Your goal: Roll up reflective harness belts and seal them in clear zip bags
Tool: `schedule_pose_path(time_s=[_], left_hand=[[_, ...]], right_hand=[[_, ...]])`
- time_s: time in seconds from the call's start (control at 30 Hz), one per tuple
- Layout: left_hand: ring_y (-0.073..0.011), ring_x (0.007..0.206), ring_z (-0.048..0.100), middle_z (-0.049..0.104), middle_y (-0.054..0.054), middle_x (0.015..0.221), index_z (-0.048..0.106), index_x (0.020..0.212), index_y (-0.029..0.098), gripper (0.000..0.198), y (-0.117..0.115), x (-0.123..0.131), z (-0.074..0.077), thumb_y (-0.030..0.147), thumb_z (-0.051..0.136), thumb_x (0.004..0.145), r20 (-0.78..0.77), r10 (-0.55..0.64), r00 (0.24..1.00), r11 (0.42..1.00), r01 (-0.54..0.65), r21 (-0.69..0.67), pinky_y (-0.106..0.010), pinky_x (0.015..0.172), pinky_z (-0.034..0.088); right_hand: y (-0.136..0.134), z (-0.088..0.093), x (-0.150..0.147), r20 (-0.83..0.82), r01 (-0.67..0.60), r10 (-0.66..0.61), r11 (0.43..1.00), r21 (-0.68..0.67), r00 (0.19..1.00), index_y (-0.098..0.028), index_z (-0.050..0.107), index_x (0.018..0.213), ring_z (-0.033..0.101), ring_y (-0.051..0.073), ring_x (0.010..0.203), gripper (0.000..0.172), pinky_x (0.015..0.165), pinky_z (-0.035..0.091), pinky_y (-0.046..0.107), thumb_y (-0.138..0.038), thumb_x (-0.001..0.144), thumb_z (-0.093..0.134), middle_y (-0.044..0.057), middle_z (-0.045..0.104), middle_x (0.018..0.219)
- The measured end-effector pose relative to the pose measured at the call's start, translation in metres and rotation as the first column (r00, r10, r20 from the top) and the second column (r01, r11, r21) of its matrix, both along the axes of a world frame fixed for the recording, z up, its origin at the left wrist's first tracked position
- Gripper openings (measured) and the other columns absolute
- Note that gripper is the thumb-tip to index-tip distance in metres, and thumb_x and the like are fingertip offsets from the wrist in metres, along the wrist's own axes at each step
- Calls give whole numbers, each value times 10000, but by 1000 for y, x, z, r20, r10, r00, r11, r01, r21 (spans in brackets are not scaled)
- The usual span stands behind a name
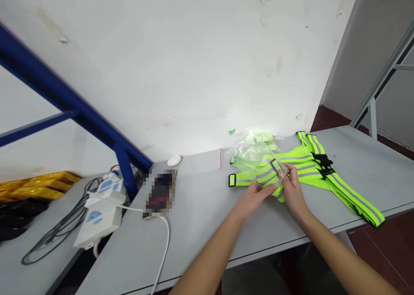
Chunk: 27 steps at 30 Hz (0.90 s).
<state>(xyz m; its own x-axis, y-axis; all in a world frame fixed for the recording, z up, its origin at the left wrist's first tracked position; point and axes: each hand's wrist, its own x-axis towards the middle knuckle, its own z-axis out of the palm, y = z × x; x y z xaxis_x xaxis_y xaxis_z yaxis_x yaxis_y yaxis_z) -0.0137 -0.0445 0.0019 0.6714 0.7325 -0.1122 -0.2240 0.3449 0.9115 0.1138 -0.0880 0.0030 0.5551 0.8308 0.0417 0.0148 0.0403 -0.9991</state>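
Note:
A clear plastic zip bag (247, 150) is between my two hands, its near edge gathered at my fingers. My left hand (254, 199) is closed on the lower left of this edge, with the thumb reaching right. My right hand (293, 190) pinches the edge on the other side, close to a black buckle loop. Neon-yellow reflective straps (310, 174) with grey stripes lie beneath and to the right of the bag. Black clips (322, 160) join some of them. Whether the folded strap at my fingers is inside the bag or under it, I cannot tell.
Left on the grey table (200, 204) lies a blurred-out phone-like object (161, 192) with a white cable (166, 239). A white round object (174, 160) sits near the wall. White power strips (102, 211), a blue frame (124, 170) and yellow packets (45, 187) are further left.

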Motion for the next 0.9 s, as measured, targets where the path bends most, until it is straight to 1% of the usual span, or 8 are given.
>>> schedule_pose_path(time_s=[0.17, 0.27, 0.4, 0.5, 0.6, 0.73, 0.8, 0.9], left_hand=[[-252, 1118, 606, 681, -93, 1184, 678, 1108, 185, 448, -2, -2, 1, 338, 816, 710, 14, -24, 1000, 991, 26, -133, -419, 1017, 418], [-249, 1125, 609, 687, -96, 1174, 678, 1070, 184, 435, -2, -1, 1, 303, 835, 682, 14, 31, 999, 980, -27, -196, -404, 998, 445], [-250, 1079, 638, 693, -86, 1149, 669, 1041, 193, 360, 1, -1, 5, 374, 758, 744, 67, 208, 976, 956, -189, -223, -390, 901, 518], [-268, 1007, 669, 710, -97, 1084, 669, 1053, 166, 380, 4, -3, 11, 416, 705, 769, 89, 172, 981, 973, -155, -174, -391, 828, 546], [-263, 964, 680, 712, -109, 1075, 678, 1041, 150, 374, 4, -7, 15, 396, 720, 763, 75, 106, 992, 985, -94, -147, -376, 806, 545], [-243, 951, 677, 697, -129, 1128, 679, 1069, 151, 373, 1, -10, 13, 384, 733, 782, 96, -31, 995, 987, 45, -154, -410, 874, 525], [-234, 946, 680, 688, -127, 1150, 682, 1087, 162, 363, 1, -11, 12, 401, 704, 815, 103, -84, 991, 986, 97, -132, -406, 885, 514], [-238, 991, 676, 686, -118, 1163, 688, 1110, 183, 364, 0, -10, 14, 408, 695, 824, 55, -190, 980, 979, 193, -64, -379, 899, 494]], right_hand=[[-1, -3, -2, -87, -77, 69, 993, -92, 994, -262, 408, 1301, 559, 254, 1142, 578, 929, 474, 365, -622, 854, 467, 79, 562, 1256], [0, -5, 2, -157, -198, 191, 980, -33, 969, -273, 380, 1371, 559, 257, 1162, 613, 949, 471, 378, -623, 873, 452, 82, 562, 1284], [-6, 1, 8, 8, -409, 409, 912, -1, 912, -344, 373, 1419, 478, 229, 1246, 588, 981, 439, 342, -535, 882, 518, 25, 465, 1396], [-9, 7, 9, 172, -472, 465, 882, -6, 868, -348, 334, 1445, 540, 218, 1093, 709, 872, 475, 317, -451, 817, 647, 40, 504, 1310], [-8, 8, 10, 260, -394, 374, 919, 23, 890, -314, 394, 1404, 554, 191, 901, 736, 748, 472, 296, -395, 750, 721, 42, 556, 1186], [-4, 3, 11, 272, -176, 156, 983, 48, 949, -250, 558, 1161, 499, 154, 700, 484, 664, 425, 281, -366, 724, 730, -12, 602, 865], [-3, 2, 11, 252, -112, 95, 992, 51, 963, -238, 563, 1041, 482, 150, 643, 402, 622, 407, 273, -362, 703, 742, -44, 564, 723], [-2, 0, 13, 259, -62, 48, 997, 46, 965, -235, 543, 900, 478, 151, 607, 276, 580, 392, 268, -371, 724, 706, -53, 532, 657]])
